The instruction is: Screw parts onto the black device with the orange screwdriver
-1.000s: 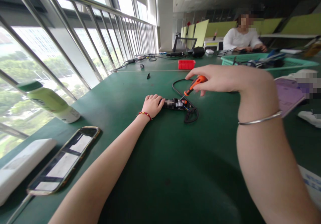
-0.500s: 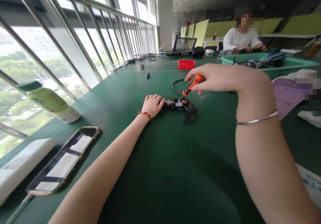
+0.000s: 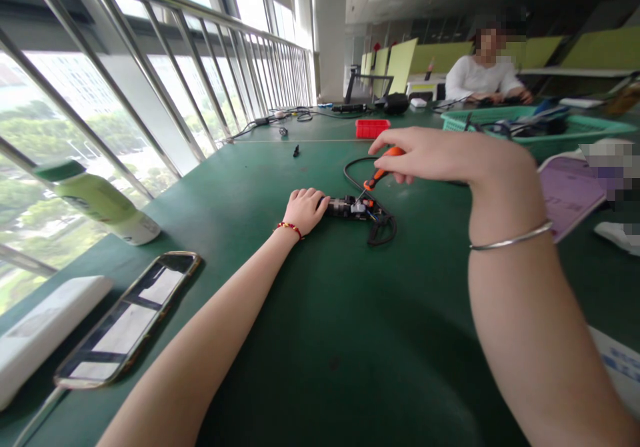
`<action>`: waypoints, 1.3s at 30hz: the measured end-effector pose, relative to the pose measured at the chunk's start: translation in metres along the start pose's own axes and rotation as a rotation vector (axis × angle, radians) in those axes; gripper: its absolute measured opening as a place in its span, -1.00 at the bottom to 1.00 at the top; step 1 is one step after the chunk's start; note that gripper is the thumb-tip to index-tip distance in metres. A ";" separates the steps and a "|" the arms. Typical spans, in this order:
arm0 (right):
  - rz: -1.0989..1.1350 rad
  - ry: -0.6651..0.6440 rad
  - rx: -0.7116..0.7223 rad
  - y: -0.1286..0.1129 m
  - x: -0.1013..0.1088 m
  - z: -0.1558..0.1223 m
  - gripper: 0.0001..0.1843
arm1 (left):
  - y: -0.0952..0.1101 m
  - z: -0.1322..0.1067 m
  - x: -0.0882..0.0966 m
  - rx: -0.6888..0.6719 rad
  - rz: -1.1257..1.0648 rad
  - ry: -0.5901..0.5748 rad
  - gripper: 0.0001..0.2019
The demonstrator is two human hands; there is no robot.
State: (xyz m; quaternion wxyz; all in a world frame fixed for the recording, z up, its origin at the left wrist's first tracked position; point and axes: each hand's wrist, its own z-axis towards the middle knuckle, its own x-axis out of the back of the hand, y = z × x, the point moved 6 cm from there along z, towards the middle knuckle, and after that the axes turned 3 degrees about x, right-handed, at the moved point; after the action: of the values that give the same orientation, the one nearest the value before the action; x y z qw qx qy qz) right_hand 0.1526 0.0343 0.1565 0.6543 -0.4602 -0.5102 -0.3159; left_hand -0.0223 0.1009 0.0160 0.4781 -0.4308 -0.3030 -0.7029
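My left hand (image 3: 306, 211) is closed over the left end of a black corded device (image 3: 342, 207), holding it down on the green table. Inner parts and coloured wires show at the device's right end, where a black cable (image 3: 383, 239) loops round. From above, my right hand (image 3: 415, 157) grips an orange and black screwdriver (image 3: 381, 171) by its handle. The screwdriver slants down to the left, and its tip is at the exposed parts. Whether it sits in a screw is too small to tell.
A small red bin (image 3: 373, 129) and a green basket (image 3: 580, 127) of tools stand beyond my hands. A small black piece (image 3: 296, 151) lies farther off. At the left are a phone (image 3: 133, 323), a white box (image 3: 45, 333) and a bottle (image 3: 100, 200). Another person sits opposite.
The fingers of my right hand have shifted round the screwdriver's handle, covering more of it. My left hand and the device stay where they were.
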 end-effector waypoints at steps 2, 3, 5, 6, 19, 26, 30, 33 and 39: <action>-0.004 0.019 -0.002 0.001 0.002 -0.002 -0.53 | 0.000 0.000 0.000 -0.001 -0.001 0.000 -0.61; -0.001 0.024 -0.005 0.002 0.003 -0.003 -0.51 | -0.001 0.000 0.000 -0.002 -0.002 0.000 -0.61; 0.015 0.002 -0.013 0.004 0.004 -0.004 -0.56 | -0.001 -0.001 0.000 0.000 -0.004 -0.001 -0.61; 0.025 -0.027 -0.021 0.004 0.003 -0.005 -0.59 | -0.001 -0.001 0.000 0.001 -0.005 -0.002 -0.61; 0.035 -0.073 0.024 0.001 -0.002 -0.003 -0.53 | -0.001 -0.001 0.000 0.002 0.016 -0.005 -0.61; 0.099 -0.198 -0.046 0.008 -0.011 0.000 -0.41 | 0.000 0.000 0.000 0.005 0.009 -0.002 -0.61; 0.065 -0.105 0.022 0.006 -0.007 0.002 -0.53 | 0.000 0.000 0.000 0.007 -0.016 -0.004 -0.61; 0.023 -0.057 0.041 0.003 -0.003 0.001 -0.60 | -0.001 0.000 0.000 0.010 -0.028 -0.004 -0.62; 0.012 -0.176 -0.062 0.002 -0.008 -0.002 -0.47 | -0.001 0.000 -0.001 0.005 0.007 -0.005 -0.61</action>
State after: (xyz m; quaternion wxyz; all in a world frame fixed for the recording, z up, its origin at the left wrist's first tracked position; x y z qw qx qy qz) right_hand 0.1532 0.0332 0.1485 0.5944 -0.5092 -0.5528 -0.2860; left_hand -0.0230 0.1014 0.0154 0.4809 -0.4324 -0.3041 -0.6994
